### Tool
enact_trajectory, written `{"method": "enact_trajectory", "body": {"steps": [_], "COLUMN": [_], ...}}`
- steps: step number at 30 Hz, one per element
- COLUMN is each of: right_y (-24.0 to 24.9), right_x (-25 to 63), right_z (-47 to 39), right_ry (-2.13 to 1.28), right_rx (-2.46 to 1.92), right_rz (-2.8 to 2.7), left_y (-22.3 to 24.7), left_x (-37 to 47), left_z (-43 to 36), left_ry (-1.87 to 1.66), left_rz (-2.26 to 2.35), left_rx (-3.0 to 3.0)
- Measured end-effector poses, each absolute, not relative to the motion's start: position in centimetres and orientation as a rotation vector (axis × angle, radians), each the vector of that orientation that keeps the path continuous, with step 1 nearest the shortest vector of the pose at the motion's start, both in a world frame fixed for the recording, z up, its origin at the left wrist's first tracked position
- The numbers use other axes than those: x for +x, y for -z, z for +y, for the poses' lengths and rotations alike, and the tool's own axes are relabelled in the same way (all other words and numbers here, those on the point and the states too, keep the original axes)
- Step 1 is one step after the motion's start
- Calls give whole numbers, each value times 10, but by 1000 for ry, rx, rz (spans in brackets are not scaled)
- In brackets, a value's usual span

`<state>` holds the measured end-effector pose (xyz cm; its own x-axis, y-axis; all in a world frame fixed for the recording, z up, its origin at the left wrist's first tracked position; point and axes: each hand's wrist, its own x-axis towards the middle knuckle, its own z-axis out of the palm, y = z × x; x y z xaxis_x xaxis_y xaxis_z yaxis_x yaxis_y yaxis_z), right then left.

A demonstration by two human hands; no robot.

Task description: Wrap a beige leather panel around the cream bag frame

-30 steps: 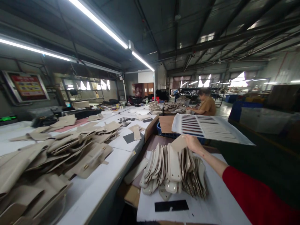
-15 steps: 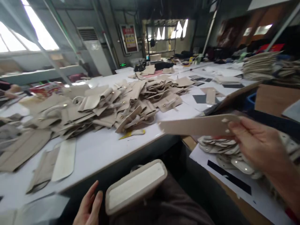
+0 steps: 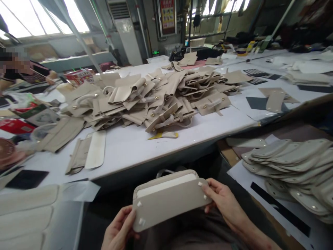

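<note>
A flat beige panel (image 3: 169,203) with small white tabs at its corners lies against the open white-lined bag body (image 3: 166,181) on my lap. My left hand (image 3: 119,231) grips the panel's left end, and my right hand (image 3: 225,205) grips its right end. A fanned stack of the same beige panels (image 3: 291,163) rests on a white sheet at my right.
A big heap of beige folded bag parts (image 3: 156,99) covers the white table (image 3: 135,146) ahead. Two loose panels (image 3: 88,152) lie at its near left. More panels (image 3: 26,211) sit at the lower left. A person (image 3: 18,69) is at the far left.
My right hand has brought the beige panel from mid-air down onto the bag body on my lap, and my left hand has taken its other end. The view has tilted down.
</note>
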<state>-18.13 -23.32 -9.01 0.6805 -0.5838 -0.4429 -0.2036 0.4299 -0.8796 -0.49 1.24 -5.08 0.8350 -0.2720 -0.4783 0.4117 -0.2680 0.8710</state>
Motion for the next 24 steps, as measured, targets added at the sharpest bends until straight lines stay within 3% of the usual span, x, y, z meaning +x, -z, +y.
{"method": "enact_trajectory", "body": {"steps": [11,24], "right_y": [120,113], "right_x": [-150,-145], "right_z": [-255,-254], "right_ry": [312,229], "right_rx": [-1411,-1248], "right_rz": [1050,1095], "left_y": [69,83], "left_x": [40,49], "left_z": [9,11], "left_ry": [660,808], "left_rz": [-128,126], "left_rx": [1969,1763]}}
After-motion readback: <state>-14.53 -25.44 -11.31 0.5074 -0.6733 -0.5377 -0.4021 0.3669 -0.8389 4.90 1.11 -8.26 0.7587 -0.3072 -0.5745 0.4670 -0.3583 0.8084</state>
